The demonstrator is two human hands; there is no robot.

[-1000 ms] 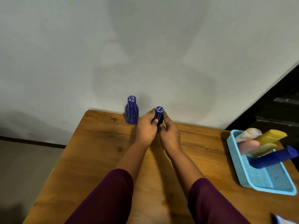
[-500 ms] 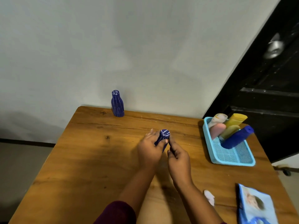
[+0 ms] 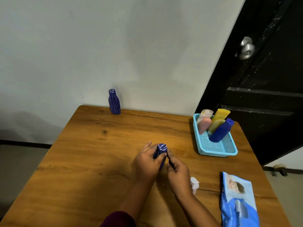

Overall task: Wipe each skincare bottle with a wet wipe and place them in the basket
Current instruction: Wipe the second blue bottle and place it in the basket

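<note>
Up and to the left of my grip, the second dark blue patterned plastic bottle stood where it had been a second before, at the far edge of the wooden table. It was now well apart from my hands, because I had drawn the bottle I was handling back from beside it to the middle of the table. I judged that this put it in reach of the wipe and ready for wiping. My left hand was wrapped round the dark blue patterned bottle with the round cap, thumb across its neck, holding it upright. My right hand had its fingers curled, with the forefinger laid against the bottle's side under the cap. I could not tell whether it pinched the bottle, and I saw no wipe in it. The crumpled white wet wipe lay on the wood just to the right of that wrist. Further right and beyond my hands sat the light blue mesh basket, with several bottles already in it, and nearer me on that side lay the blue wipe packet.
</note>
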